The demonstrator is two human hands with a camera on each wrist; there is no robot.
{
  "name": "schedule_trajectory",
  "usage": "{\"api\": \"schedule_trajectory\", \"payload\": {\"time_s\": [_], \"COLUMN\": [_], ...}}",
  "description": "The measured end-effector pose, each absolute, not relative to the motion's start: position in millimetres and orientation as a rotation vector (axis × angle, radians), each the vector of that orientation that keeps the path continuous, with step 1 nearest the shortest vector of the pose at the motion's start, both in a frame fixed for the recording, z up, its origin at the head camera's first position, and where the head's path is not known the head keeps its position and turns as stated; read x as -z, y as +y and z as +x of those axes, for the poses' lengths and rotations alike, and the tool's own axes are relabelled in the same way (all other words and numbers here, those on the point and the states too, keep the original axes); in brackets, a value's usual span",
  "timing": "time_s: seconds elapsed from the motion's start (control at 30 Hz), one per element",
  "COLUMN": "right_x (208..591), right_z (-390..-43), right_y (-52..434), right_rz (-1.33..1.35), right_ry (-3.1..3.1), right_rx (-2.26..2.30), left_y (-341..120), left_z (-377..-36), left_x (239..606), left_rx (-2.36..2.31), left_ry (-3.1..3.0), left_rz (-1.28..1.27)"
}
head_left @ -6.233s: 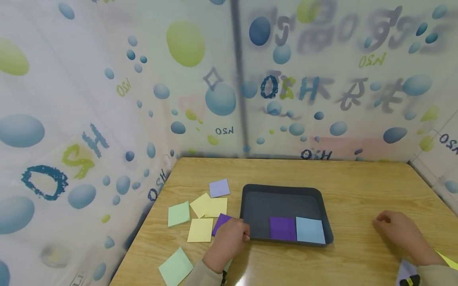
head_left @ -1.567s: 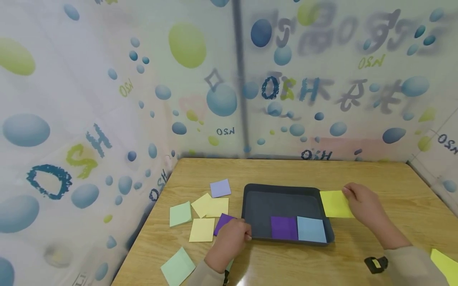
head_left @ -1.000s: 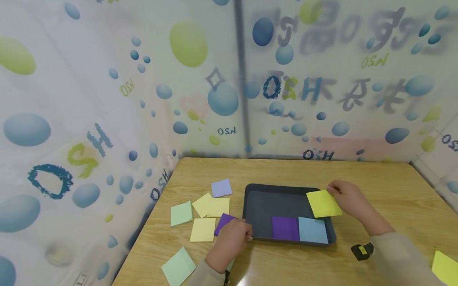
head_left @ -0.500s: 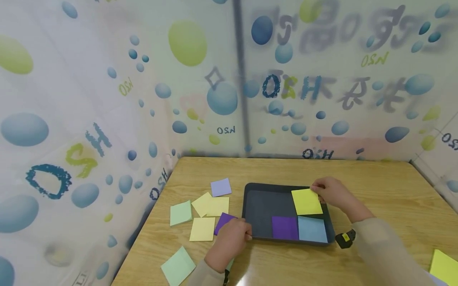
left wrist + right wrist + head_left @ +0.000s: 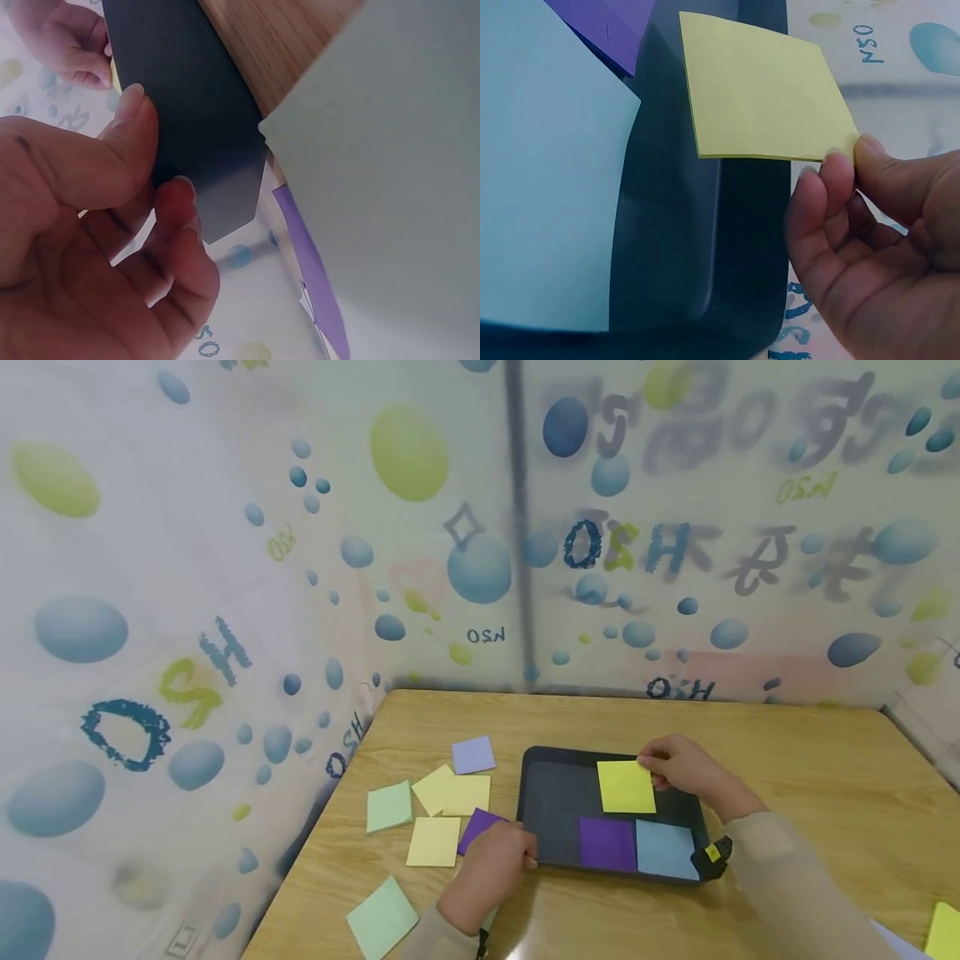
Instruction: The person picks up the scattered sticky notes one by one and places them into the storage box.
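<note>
My right hand (image 5: 686,768) pinches a bright yellow sticky-note pad (image 5: 627,787) by its corner, over the back part of a dark grey tray (image 5: 553,814). In the right wrist view, the pad (image 5: 761,90) is tilted, its corner between thumb and fingertips. Along the tray's front lie a purple sticky note (image 5: 607,843) and a light blue one (image 5: 664,848), side by side. My left hand (image 5: 491,864) grips the tray at its front left corner; the left wrist view has thumb and fingertip on the tray's rim (image 5: 199,112).
Left of the tray lie several sticky notes: pale yellow (image 5: 433,842), green (image 5: 389,807), lilac (image 5: 473,754) and a partly covered purple one (image 5: 477,827). Another green note (image 5: 382,918) is nearer the front. More yellow (image 5: 945,931) shows at the right edge. A bubble-patterned curtain (image 5: 315,527) backs the table.
My right hand has come from the right of the table with the yellow pad and moved left over the tray. The left hand stays at the tray's corner; the view has shifted slightly.
</note>
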State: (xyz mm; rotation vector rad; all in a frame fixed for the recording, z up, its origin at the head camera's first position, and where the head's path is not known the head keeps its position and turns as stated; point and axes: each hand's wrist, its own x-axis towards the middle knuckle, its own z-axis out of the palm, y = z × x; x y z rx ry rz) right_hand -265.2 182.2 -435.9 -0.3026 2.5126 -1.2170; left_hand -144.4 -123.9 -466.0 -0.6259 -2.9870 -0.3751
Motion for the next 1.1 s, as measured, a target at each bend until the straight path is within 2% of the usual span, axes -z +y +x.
{"api": "schedule_trajectory", "payload": {"time_s": [0.5,1.1], "right_x": [454,466], "right_z": [-275,-284], "right_y": [164,154], "right_rz": [-0.302,-0.282], "right_ry": [2.487,2.667], "right_rx": [1.266,1.098], "left_y": [-124,-121], "left_z": [-147,-144], "left_x": [471,471], "left_rx": [0.427,0.354], "left_ry": [-3.005,-3.016], "left_rz": [-0.615,-0.582]}}
